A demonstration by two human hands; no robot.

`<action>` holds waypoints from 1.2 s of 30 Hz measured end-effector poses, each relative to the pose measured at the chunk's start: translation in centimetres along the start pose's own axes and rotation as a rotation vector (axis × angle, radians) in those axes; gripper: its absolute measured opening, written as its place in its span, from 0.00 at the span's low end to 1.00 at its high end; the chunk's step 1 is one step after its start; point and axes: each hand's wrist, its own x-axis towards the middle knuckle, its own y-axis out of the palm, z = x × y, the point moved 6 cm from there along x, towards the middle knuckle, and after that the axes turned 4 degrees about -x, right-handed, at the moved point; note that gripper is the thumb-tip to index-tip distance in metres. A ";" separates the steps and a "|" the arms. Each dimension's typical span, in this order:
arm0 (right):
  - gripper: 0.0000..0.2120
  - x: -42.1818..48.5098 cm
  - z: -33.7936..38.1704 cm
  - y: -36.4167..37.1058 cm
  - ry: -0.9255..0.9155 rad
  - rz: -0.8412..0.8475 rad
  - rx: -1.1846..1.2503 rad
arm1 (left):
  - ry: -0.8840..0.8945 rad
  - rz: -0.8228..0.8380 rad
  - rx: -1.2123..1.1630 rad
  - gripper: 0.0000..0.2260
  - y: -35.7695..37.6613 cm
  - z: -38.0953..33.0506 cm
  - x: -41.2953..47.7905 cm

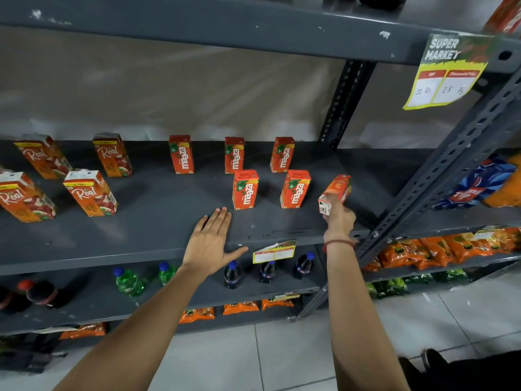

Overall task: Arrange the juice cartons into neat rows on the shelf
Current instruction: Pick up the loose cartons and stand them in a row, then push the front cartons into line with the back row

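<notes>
On the dark grey shelf (146,230) stand several small orange Maaza cartons: three in a back row (234,155) and two in front (295,189). To the left stand several larger orange Real cartons (90,193). My right hand (339,220) is shut on another Maaza carton (336,192), tilted on its side above the shelf, right of the front row. My left hand (212,241) lies flat and open on the shelf's front part, just left of the front Maaza carton (245,189), holding nothing.
A perforated grey upright (439,176) slants down at the right, close to my right wrist. A yellow price tag (448,71) hangs from the upper shelf. Below are soda bottles (232,273) and orange snack packets (439,248). Blue packets (479,182) lie on the right shelf.
</notes>
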 end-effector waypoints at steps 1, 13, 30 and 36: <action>0.21 -1.3 -0.5 0.6 -0.011 0.042 0.113 | 0.002 0.005 -0.003 0.43 -0.1 0.1 -0.1; 0.27 -16.4 -0.8 13.0 -0.553 0.312 -0.160 | -0.147 -0.055 -0.071 0.42 -2.2 8.6 -5.5; 0.30 -18.9 -4.5 19.5 -0.781 0.451 -0.561 | -0.212 -0.290 -0.235 0.32 -2.7 10.5 -6.5; 0.28 -14.6 -3.9 12.1 -0.723 0.087 -0.456 | -0.567 -0.442 -0.425 0.30 -3.2 8.8 -3.7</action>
